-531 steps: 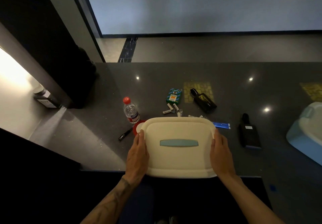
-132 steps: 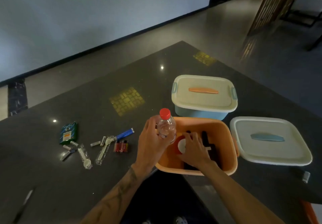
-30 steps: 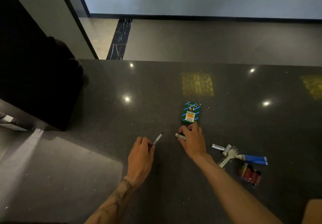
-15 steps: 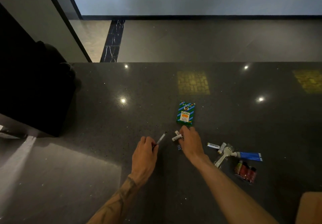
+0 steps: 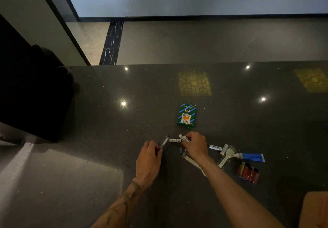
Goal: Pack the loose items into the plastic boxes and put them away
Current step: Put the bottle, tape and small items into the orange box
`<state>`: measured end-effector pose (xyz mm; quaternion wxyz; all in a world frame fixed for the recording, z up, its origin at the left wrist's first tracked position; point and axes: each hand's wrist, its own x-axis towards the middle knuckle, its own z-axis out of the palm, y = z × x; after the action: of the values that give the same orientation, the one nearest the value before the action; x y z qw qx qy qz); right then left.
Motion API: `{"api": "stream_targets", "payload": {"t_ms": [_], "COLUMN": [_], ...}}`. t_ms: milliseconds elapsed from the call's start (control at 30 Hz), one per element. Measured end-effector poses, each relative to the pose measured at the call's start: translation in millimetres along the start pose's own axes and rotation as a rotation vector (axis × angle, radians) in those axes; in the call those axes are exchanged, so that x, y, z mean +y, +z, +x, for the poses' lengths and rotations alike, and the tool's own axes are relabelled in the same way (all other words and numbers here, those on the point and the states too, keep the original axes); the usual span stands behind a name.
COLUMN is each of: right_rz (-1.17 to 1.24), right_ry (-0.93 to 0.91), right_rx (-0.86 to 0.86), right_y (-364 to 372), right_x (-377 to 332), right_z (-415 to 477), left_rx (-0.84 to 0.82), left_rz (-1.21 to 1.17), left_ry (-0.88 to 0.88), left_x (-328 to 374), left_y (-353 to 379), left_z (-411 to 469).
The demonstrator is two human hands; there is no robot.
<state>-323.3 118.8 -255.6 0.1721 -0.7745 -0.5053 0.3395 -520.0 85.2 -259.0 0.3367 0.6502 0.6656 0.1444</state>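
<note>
Head view has my right hand (image 5: 195,145) closing over the white batteries (image 5: 186,138) just below the green Golden packet (image 5: 186,115). A second ago only my fingertips rested on one of them. Now my fingers are curled round two, whose ends poke out past my knuckles, while a third battery (image 5: 175,140) lies loose on the surface (image 5: 115,139) just to their left. My left hand (image 5: 149,158) has not changed: its fingers still pinch the pen (image 5: 164,143), which points away from me, close beside that loose battery. I judge the gathering is under way, but nothing from this cluster is packed yet. The spare batteries (image 5: 215,147), a blue tube (image 5: 252,157), a white plastic utensil (image 5: 225,159) and a pack of red lighters (image 5: 248,172) lie to my right, apart from both hands. A small blue clip (image 5: 180,150) sits just beside my right palm. Only a corner of the orange plastic box (image 5: 314,210) shows at the lower right, so each handful has to travel that way.
</note>
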Motion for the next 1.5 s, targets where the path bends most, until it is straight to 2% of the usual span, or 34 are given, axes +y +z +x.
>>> {"api": "stream_targets", "payload": {"t_ms": [233, 400, 600, 767, 867, 1033, 1167, 1267, 1367, 1500], "right_rz": [0.393, 0.588, 0.51, 0.432, 0.526, 0.525, 0.529, 0.544, 0.537, 0.516], "right_ry": [0.122, 0.165, 0.239, 0.348, 0.406, 0.468, 0.449, 0.422, 0.461, 0.463], "right_rx": [0.013, 0.191, 0.468, 0.575, 0.573, 0.511, 0.412, 0.35, 0.33, 0.357], "right_y": [-46, -128, -236, -288, -308, -322, -314, -303, -297, -294], "right_x": [18, 53, 126, 216, 274, 344, 360, 360, 362, 369], "right_z": [-31, -81, -161, -230, -261, -276, -264, -253, -239, -223], "left_rx": [0.026, -0.011, -0.142, -0.231, -0.289, -0.312, -0.314, -0.284, -0.267, -0.215], "left_rz": [-0.063, -0.131, -0.174, -0.194, -0.177, -0.151, -0.166, 0.015, 0.089, 0.108], "left_ry": [0.086, 0.242, 0.465, 0.643, 0.672, 0.644, 0.556, 0.498, 0.456, 0.491], "left_x": [36, 120, 249, 331, 367, 391, 385, 377, 370, 365], "left_y": [6, 28, 74, 133, 178, 250, 281, 288, 291, 293], "left_z": [-2, -11, -66, -136, -176, -216, -229, -222, -216, -218]}}
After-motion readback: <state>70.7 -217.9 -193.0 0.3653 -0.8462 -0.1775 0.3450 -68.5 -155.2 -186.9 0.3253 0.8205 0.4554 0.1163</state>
